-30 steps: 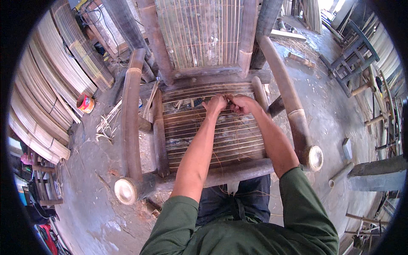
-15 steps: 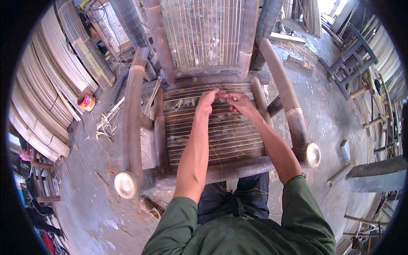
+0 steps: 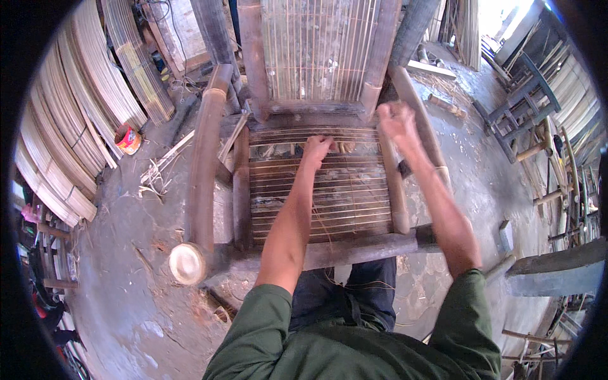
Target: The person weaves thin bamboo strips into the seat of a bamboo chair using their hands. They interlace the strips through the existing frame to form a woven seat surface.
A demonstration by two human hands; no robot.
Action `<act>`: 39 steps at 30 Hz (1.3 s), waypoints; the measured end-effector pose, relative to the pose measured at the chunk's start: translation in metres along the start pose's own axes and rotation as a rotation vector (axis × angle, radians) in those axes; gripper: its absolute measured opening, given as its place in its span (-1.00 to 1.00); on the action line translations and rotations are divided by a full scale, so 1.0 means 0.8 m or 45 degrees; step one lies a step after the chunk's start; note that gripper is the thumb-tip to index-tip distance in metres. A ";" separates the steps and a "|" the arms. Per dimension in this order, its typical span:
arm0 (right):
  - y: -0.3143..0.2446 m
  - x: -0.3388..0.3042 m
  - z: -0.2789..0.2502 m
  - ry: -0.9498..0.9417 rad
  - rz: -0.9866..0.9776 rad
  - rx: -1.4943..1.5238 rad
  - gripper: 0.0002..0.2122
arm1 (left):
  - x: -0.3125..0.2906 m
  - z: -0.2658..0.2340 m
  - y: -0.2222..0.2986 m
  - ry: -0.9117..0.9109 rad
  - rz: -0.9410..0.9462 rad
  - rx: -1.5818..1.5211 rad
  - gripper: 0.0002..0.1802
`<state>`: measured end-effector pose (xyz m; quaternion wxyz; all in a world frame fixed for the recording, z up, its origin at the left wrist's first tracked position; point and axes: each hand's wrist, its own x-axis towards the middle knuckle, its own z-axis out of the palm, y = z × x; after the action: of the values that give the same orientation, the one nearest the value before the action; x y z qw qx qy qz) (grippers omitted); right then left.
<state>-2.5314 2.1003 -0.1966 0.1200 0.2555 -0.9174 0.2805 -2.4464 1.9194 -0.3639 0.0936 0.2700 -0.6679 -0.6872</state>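
A bamboo chair point(image 3: 201, 171) stands before me, its seat made of thin parallel bamboo slats point(image 3: 354, 218). Over the far part of the seat, my left hand point(image 3: 318, 151) is closed in a pinch at the slats; whatever is between its fingertips is too small to make out. My right hand point(image 3: 399, 123) is raised at the far right corner of the seat, beside the right armrest point(image 3: 408, 85). It is blurred by motion, with fingers curled, and its contents cannot be made out. Thin brown strands point(image 3: 318, 218) trail across the seat toward my lap.
The slatted chair back point(image 3: 320, 50) rises beyond the seat. Bundles of split bamboo strips point(image 3: 69, 126) lean at the left, near a red and yellow tin point(image 3: 128, 139). Bamboo scraps point(image 3: 154, 177) litter the floor. A dark wooden frame point(image 3: 522, 98) stands at the far right.
My right hand has left my left hand's side and moved right and up, toward the right armrest. My left hand stays over the far slats. The view has shifted slightly.
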 end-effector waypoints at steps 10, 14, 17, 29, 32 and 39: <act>0.057 0.083 -0.369 0.102 0.141 1.275 -0.63 | -0.020 0.009 -0.012 0.063 0.278 0.387 -0.56; 0.114 0.079 -0.445 0.113 0.322 0.884 -0.54 | -0.059 0.035 -0.009 0.162 0.619 1.020 -0.65; 0.195 0.105 -0.477 0.106 -0.074 -0.072 -0.60 | -0.034 0.058 -0.003 0.131 0.562 0.781 -0.69; 0.001 -0.073 0.092 -0.539 -0.550 -0.157 -0.77 | -0.029 0.011 -0.002 0.096 0.442 -0.191 -0.62; 0.032 -0.079 0.139 -0.549 -0.413 0.166 -0.70 | -0.039 0.013 0.007 0.042 0.383 -0.218 -0.64; 0.040 -0.032 0.173 -0.349 0.659 1.435 -0.79 | -0.032 0.026 -0.029 0.090 0.526 1.489 -0.74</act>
<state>-2.5374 2.0538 -0.3331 -0.2233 0.0832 -0.6679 0.7051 -2.4295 1.9521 -0.3811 0.0835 0.1644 -0.9688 -0.1659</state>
